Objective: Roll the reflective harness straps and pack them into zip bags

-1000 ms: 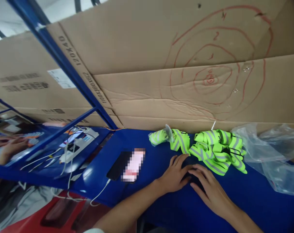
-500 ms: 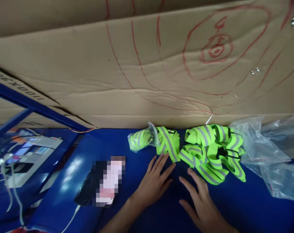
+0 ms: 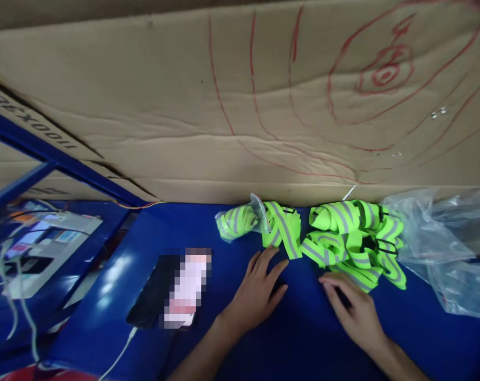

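My left hand rests over the blue tabletop with its fingers spread and nothing in them. Its fingertips lie just in front of a folded yellow-green reflective strap with grey stripes. My right hand has its thumb and fingertips drawn together in a pinch, and no object shows between them. It is at the near edge of a loose heap of reflective straps with black buckles, hiding part of one strap. Left of the folded strap, another rolled strap lies in a clear plastic bag.
Clear plastic bags lie at the right. A phone with a blurred screen and a dark flat object with a white cable are at the left. A cardboard wall marked in red stands behind the blue table.
My right hand has moved right, towards the strap heap, and its spread fingers have closed into a pinch. My left hand stays spread. The whole view has shifted slightly.
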A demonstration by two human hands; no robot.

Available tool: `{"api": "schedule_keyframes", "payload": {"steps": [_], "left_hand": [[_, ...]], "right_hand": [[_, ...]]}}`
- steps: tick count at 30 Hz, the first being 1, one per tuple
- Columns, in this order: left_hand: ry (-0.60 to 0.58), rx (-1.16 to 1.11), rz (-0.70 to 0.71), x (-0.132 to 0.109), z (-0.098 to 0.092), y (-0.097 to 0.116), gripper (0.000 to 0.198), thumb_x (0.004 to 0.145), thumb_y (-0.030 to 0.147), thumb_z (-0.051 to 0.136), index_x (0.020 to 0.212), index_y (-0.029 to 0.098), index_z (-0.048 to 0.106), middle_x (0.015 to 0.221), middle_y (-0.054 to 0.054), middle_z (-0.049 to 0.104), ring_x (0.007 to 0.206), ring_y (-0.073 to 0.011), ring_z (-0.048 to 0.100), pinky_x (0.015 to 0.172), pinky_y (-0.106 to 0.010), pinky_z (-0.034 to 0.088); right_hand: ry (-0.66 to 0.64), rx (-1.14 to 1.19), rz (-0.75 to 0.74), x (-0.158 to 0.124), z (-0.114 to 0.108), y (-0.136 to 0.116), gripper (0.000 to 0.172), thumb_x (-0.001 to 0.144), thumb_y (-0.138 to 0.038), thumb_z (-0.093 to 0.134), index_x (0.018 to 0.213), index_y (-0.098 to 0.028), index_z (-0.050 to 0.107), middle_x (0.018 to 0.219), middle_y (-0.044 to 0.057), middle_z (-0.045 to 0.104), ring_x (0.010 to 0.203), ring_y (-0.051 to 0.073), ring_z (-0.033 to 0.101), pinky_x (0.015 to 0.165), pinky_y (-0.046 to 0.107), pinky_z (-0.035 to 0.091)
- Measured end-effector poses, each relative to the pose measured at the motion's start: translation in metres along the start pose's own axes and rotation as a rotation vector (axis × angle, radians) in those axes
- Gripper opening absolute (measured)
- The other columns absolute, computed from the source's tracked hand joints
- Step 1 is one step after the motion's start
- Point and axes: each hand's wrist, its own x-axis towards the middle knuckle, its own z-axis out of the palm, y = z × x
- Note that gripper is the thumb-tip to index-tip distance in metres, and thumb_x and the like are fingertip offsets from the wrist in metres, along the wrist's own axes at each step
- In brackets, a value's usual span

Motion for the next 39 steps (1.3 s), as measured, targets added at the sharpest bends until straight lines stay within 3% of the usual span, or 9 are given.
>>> {"api": "schedule_keyframes", "payload": {"steps": [5, 10, 13, 17, 21, 26, 32, 36, 39], "left_hand": [[0.031, -0.028, 0.0, -0.002, -0.003, -0.004, 0.048, 0.105, 0.031, 0.058, 0.153, 0.025, 0.052, 0.164, -0.017, 0.048, 0.154, -0.0347, 0.051, 0.119, -0.061, 0.056], [0.043, -0.021, 0.053, -0.003, -0.008, -0.003, 0.034, 0.105, 0.028, 0.06, 0.139, 0.024, 0.064, 0.146, -0.012, 0.066, 0.139, -0.0311, 0.064, 0.12, -0.058, 0.054], [0.106, -0.039, 0.023, -0.002, -0.012, 0.0, 0.024, 0.108, 0.023, 0.053, 0.123, 0.023, 0.072, 0.118, -0.007, 0.078, 0.109, -0.0255, 0.075, 0.099, -0.047, 0.062], [0.276, -0.103, -0.011, -0.002, -0.021, 0.004, 0.023, 0.107, 0.02, 0.053, 0.116, 0.023, 0.074, 0.107, -0.004, 0.08, 0.095, -0.0226, 0.076, 0.086, -0.038, 0.06], [0.358, -0.175, -0.054, 0.008, -0.048, 0.005, 0.024, 0.107, 0.022, 0.05, 0.115, 0.024, 0.074, 0.109, -0.003, 0.08, 0.099, -0.0195, 0.077, 0.091, -0.034, 0.06], [0.292, -0.137, -0.144, 0.049, -0.094, 0.0, 0.027, 0.109, 0.029, 0.046, 0.119, 0.021, 0.07, 0.117, -0.007, 0.079, 0.106, -0.0188, 0.076, 0.093, -0.031, 0.059], [0.051, -0.155, -0.177, 0.091, -0.11, -0.002, 0.021, 0.098, 0.039, 0.066, 0.103, 0.02, 0.071, 0.098, -0.006, 0.078, 0.092, -0.0254, 0.076, 0.089, -0.038, 0.06], [0.145, -0.332, -0.026, 0.107, -0.098, 0.0, 0.092, 0.084, 0.06, 0.084, 0.156, 0.02, 0.044, 0.157, -0.019, 0.054, 0.148, -0.0372, 0.053, 0.124, -0.055, 0.046], [0.075, -0.666, 0.179, 0.119, -0.084, -0.003, 0.123, 0.075, 0.06, 0.092, 0.169, 0.025, 0.021, 0.171, -0.018, 0.039, 0.159, -0.0364, 0.042, 0.132, -0.052, 0.038]], "right_hand": [[0.138, 0.118, 0.244, 0.008, -0.012, 0.015, 0.019, 0.107, -0.036, 0.059, 0.106, -0.024, 0.074, 0.073, 0.0, 0.072, 0.057, 0.015, 0.069, 0.054, 0.025, 0.059], [0.094, -0.239, -0.228, 0.008, 0.002, -0.005, 0.022, 0.102, -0.019, 0.064, 0.121, -0.026, 0.072, 0.114, 0.008, 0.079, 0.102, 0.021, 0.079, 0.092, 0.033, 0.067], [-0.038, -0.455, -0.439, 0.038, 0.024, -0.025, 0.044, 0.102, -0.021, 0.064, 0.145, -0.026, 0.063, 0.148, 0.016, 0.065, 0.142, 0.032, 0.062, 0.117, 0.052, 0.056], [-0.223, -0.588, -0.243, 0.112, 0.058, -0.042, 0.071, 0.102, -0.031, 0.067, 0.167, -0.023, 0.041, 0.178, 0.019, 0.028, 0.167, 0.046, 0.023, 0.13, 0.076, 0.026], [-0.295, -0.482, -0.131, 0.17, 0.068, -0.05, 0.058, 0.097, -0.023, 0.071, 0.153, -0.025, 0.059, 0.159, 0.018, 0.057, 0.151, 0.043, 0.048, 0.121, 0.067, 0.044], [-0.183, -0.249, -0.057, 0.198, 0.033, -0.041, 0.032, 0.098, -0.021, 0.064, 0.128, -0.023, 0.074, 0.127, 0.014, 0.076, 0.119, 0.03, 0.069, 0.111, 0.047, 0.053], [0.011, 0.003, 0.037, 0.216, -0.046, -0.053, 0.039, 0.1, -0.048, 0.059, 0.119, -0.016, 0.07, 0.118, 0.011, 0.078, 0.108, 0.027, 0.072, 0.098, 0.043, 0.059], [0.004, 0.429, 0.116, 0.198, -0.073, -0.09, 0.047, 0.088, -0.058, 0.074, 0.114, -0.02, 0.069, 0.104, 0.005, 0.078, 0.085, 0.02, 0.074, 0.075, 0.032, 0.061], [0.106, 0.78, 0.165, 0.185, -0.083, -0.108, 0.046, 0.073, -0.051, 0.091, 0.104, -0.024, 0.07, 0.092, 0.0, 0.077, 0.079, 0.019, 0.073, 0.073, 0.031, 0.06]]}}
